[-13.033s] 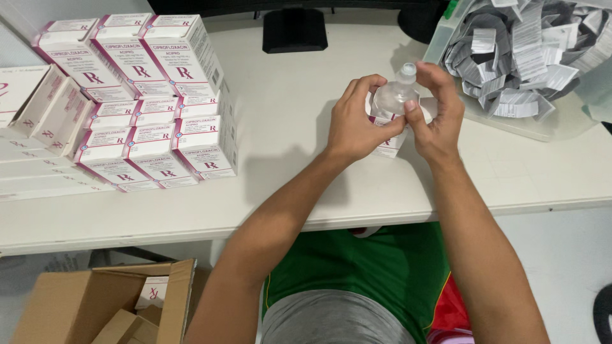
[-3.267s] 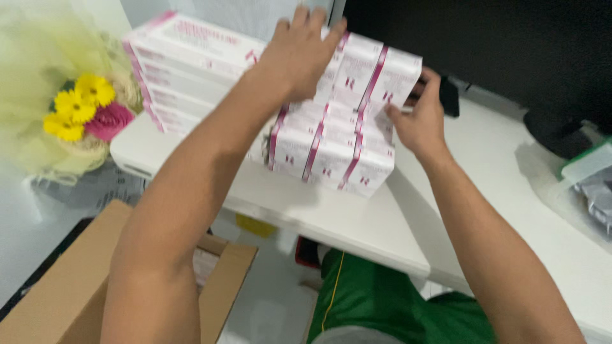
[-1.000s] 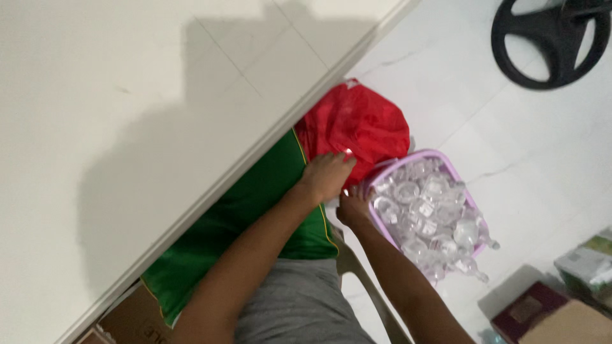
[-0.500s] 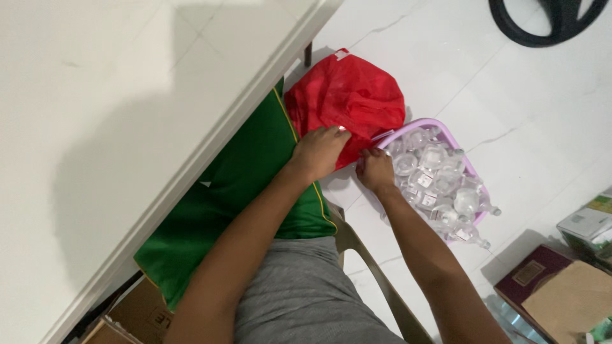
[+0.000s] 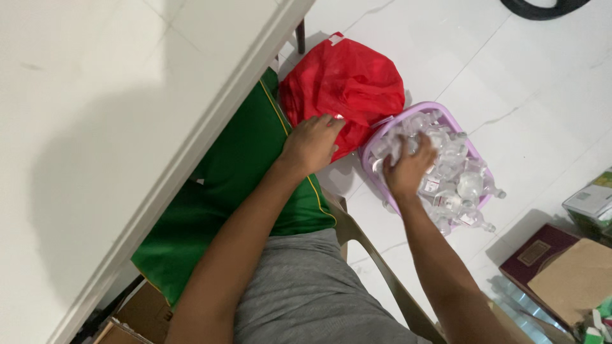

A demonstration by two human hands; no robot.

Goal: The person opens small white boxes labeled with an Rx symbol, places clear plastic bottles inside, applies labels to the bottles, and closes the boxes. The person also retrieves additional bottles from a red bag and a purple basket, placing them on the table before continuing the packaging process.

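A lilac plastic basket [image 5: 470,147] stands on the white floor, full of several small clear bottles [image 5: 460,183]. My right hand [image 5: 408,169] reaches down into it, fingers closed around one clear bottle [image 5: 396,146] at the basket's near rim. My left hand [image 5: 312,143] rests next to it, on the edge of a red cloth bag [image 5: 347,86], holding nothing that I can see. I sit in a beige plastic chair [image 5: 376,267] with a green and red cloth [image 5: 242,191] across my lap.
The white table [image 5: 127,127] fills the left half of the view, its edge running diagonally above my lap. Cardboard boxes [image 5: 561,267] and a dark red box lie on the floor at lower right. A brown carton [image 5: 137,312] sits under the table.
The view has swung slightly and drawn closer. My right hand has moved from the basket's rim deeper into the bottles and closed on one. My left hand stays by the red bag.
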